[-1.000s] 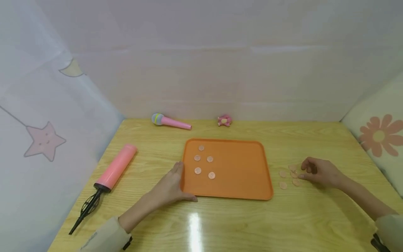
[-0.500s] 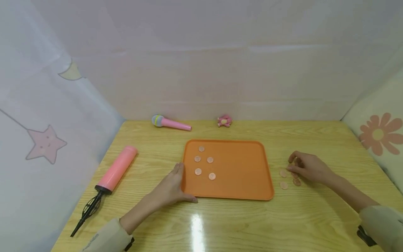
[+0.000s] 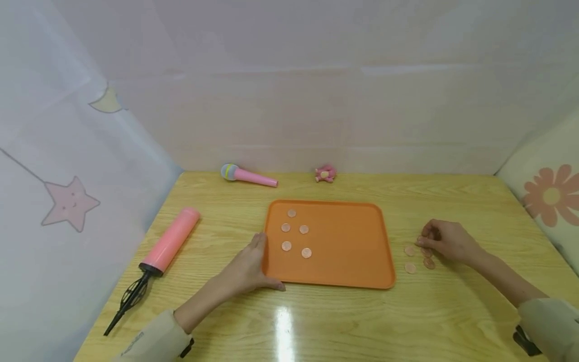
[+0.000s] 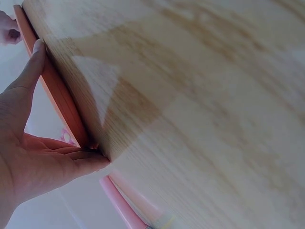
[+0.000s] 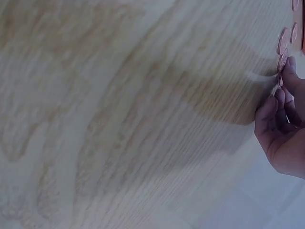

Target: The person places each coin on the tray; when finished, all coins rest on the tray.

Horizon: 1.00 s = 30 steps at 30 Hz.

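An orange tray lies on the wooden table with several copper-coloured coins spread over its left half. At its front left corner, my left hand rests with straight fingers along the left side and the thumb along the front edge, as the left wrist view shows too. Right of the tray, my right hand is down at a small group of loose coins. Thumb and curled fingers meet at one coin of that group, mostly hidden by the fingertips. Other coins lie just beyond the thumb.
A pink toy microphone and a small pink toy figure lie along the table's back edge. On the left is a pink hand pump with a black handle end. Cloth walls enclose the back and sides.
My right hand has moved left onto the loose coins, its fingertips closing at one of them. The left hand stays at the tray's corner, and the coins on the tray keep their places.
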Motion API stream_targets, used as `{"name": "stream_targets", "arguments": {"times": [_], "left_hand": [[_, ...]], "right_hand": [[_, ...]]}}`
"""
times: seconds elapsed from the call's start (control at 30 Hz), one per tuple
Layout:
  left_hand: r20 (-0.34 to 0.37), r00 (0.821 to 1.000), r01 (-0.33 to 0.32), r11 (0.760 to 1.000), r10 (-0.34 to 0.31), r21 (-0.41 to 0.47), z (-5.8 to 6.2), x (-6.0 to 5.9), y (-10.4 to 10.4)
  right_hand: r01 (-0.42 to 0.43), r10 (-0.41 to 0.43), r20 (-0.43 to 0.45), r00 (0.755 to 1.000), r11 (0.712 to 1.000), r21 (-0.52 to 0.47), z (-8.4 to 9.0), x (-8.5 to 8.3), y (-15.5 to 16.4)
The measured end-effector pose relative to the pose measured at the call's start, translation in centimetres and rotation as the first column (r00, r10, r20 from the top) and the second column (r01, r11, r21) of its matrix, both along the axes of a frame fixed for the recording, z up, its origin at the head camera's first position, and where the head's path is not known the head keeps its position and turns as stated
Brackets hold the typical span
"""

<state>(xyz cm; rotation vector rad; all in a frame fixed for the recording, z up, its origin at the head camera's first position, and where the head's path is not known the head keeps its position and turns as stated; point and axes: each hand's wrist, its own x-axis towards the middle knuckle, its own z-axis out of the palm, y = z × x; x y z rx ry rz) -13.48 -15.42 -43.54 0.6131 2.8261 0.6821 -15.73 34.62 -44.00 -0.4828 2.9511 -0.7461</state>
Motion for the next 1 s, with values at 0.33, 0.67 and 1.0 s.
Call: {"name": "stream_targets", "arguments": {"times": [0.33, 0.67, 1.0], "left_hand": [[-0.003, 1.000, -0.001, 0.999, 0.001, 0.044, 0.0, 0.0, -0.3], [-0.063, 0.998, 0.014, 1.000, -0.013, 0.008, 0.0, -0.1, 0.0], [-0.056, 0.998, 0.017, 1.000, -0.016, 0.016, -0.2, 0.2, -0.1]], "right_hand": [[-0.004, -0.007, -0.083, 0.997, 0.990, -0.140, 1.2, -2.2, -5.4], [-0.291, 0.286, -0.079, 0.955, 0.955, -0.065, -0.5, -2.1, -15.5], [-0.263, 0.251, -0.101, 0.963, 0.957, -0.126, -0.6, -2.7, -15.5]]}}
